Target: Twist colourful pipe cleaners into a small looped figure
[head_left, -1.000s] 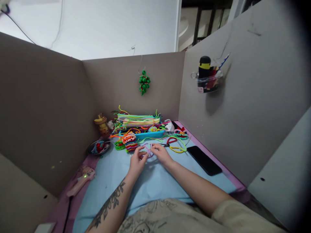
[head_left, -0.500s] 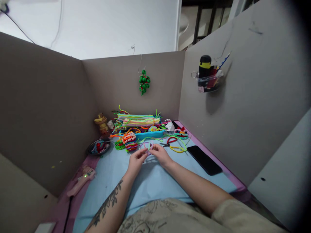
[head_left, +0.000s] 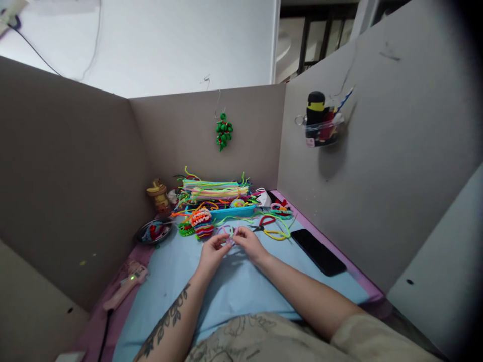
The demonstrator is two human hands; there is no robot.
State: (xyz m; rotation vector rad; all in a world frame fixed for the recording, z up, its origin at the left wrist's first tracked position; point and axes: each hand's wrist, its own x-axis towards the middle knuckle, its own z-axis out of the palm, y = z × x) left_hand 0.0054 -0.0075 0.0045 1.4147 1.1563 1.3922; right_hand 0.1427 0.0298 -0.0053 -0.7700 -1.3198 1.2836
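Between my two hands is a small bent piece of pipe cleaner [head_left: 231, 231], lilac with some pale green, curved into loops. My left hand [head_left: 213, 251] pinches its left and lower side between thumb and fingers. On the other side, my right hand [head_left: 249, 244] has its fingertips closed on the right part. Fingers partly cover the piece, so its full shape cannot be made out. Just beyond it lie a striped bundle [head_left: 204, 231] and an orange and pink ruffled piece [head_left: 200, 215]. Scissors [head_left: 272, 229] with red and yellow handles rest right of my hands.
A blue tray [head_left: 234, 211] heaped with coloured pipe cleaners [head_left: 215, 188] stands at the back. At right lies a black phone [head_left: 318, 252]; at left, a dark bowl [head_left: 141, 235] and a pink glue gun [head_left: 126, 289] with a green light. Grey partitions enclose the table.
Both hands stay pinched on the lilac piece, with only slight finger movement; a little more of its loops shows. The whole view has shifted slightly downward in the picture.
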